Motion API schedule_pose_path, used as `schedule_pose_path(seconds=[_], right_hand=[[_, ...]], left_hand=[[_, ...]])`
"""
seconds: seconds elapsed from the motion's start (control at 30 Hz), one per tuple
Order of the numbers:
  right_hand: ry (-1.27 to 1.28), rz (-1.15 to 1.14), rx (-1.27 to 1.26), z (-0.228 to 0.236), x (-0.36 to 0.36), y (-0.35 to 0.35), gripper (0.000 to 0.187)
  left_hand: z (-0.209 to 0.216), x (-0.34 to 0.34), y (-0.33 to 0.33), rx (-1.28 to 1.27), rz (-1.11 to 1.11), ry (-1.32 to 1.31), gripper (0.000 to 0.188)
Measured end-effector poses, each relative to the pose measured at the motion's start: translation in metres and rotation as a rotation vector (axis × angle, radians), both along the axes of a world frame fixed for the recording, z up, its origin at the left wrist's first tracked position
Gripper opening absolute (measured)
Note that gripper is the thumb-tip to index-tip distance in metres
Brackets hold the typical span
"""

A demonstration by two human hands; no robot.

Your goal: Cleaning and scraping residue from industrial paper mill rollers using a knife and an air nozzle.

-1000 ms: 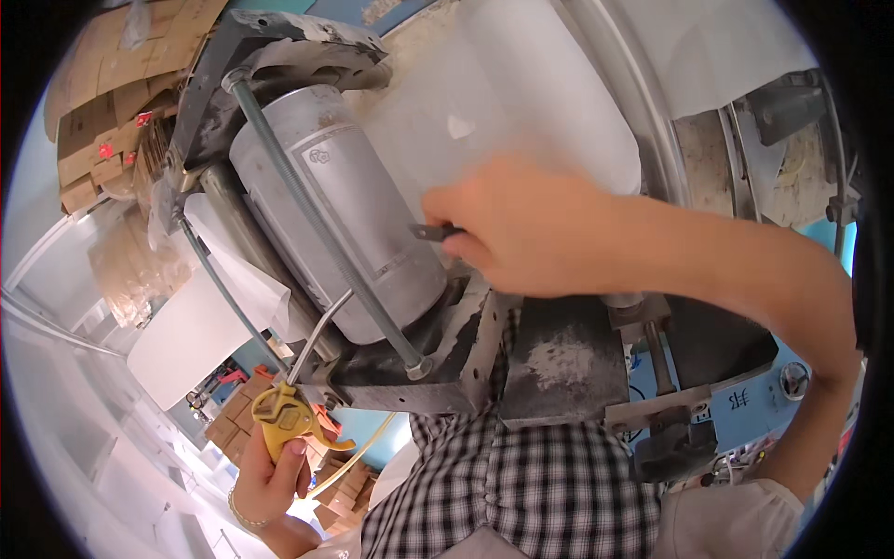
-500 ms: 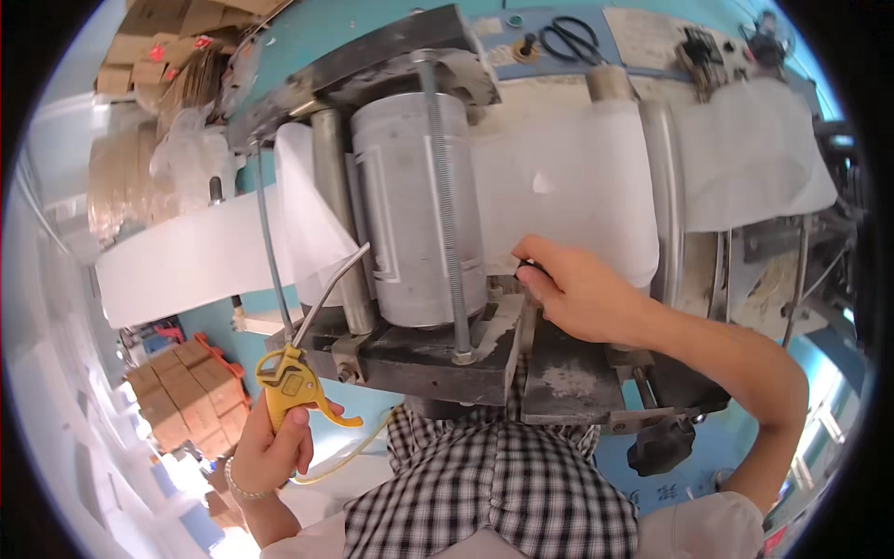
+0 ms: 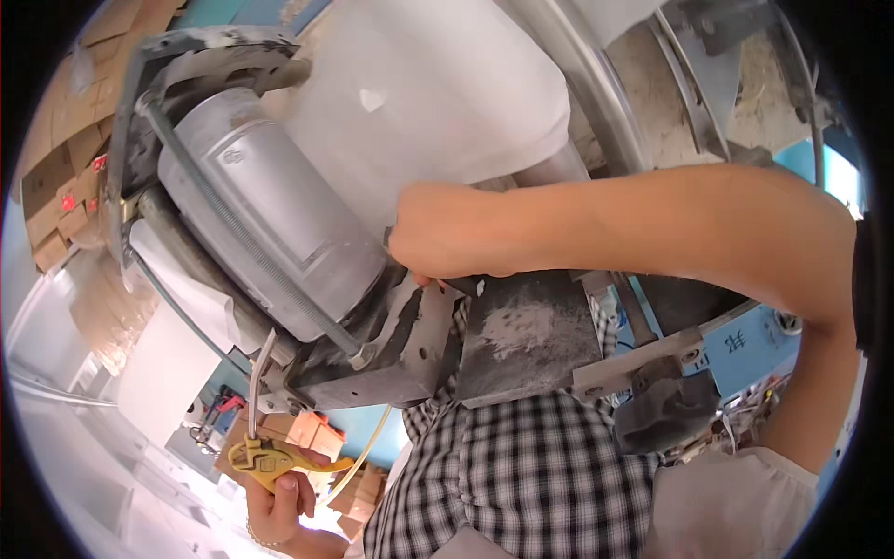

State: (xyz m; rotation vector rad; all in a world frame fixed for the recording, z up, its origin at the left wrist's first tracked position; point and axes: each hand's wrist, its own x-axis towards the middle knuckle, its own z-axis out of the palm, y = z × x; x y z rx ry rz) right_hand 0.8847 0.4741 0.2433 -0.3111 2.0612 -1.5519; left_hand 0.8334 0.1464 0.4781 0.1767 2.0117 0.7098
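Observation:
My left hand (image 3: 279, 512) is wrapped round a yellow air blow gun (image 3: 270, 458), whose bent metal nozzle (image 3: 262, 377) points up beside the machine's near left corner. My right hand (image 3: 452, 228) is closed in a fist by the near end of a grey printed cylinder (image 3: 289, 219), just above the dark metal side frame (image 3: 372, 377). What that fist holds is mostly hidden; a small dark bit shows at its left edge. Behind it, a white sheet (image 3: 419, 93) stretches away from the cylinder. A threaded rod (image 3: 237, 228) crosses in front of the cylinder.
A black knob (image 3: 666, 415) juts from the near right side, beside a dusty metal block (image 3: 531, 335). A steel roller (image 3: 591, 84) stands beyond the sheet. White web (image 3: 177, 363) hangs at the left. Cardboard boxes (image 3: 74, 186) are piled far left; a pale hose (image 3: 365, 452) trails below.
The whole view has turned and come closer to the machine. My right fist now sits nearer the cylinder's end, its black object mostly hidden. The blow gun has tilted in my left hand.

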Motion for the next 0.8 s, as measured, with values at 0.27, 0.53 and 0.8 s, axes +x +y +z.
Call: schedule_pose_path(seconds=[0.27,0.53,0.8], right_hand=[[0.125,0.12,-0.01,-0.01,-0.009,-0.014,0.023],[-0.458,-0.302,-0.28,-0.007,-0.013,-0.027,0.018],[-0.661,-0.434,-0.345,0.003,-0.014,-0.017,0.011]], left_hand=[[-0.007,-0.014,0.021,-0.114,-0.041,-0.052,0.041],[-0.015,-0.029,0.02,-0.099,-0.047,-0.07,0.039],[-0.019,-0.036,0.023,-0.095,-0.044,-0.087,0.043]])
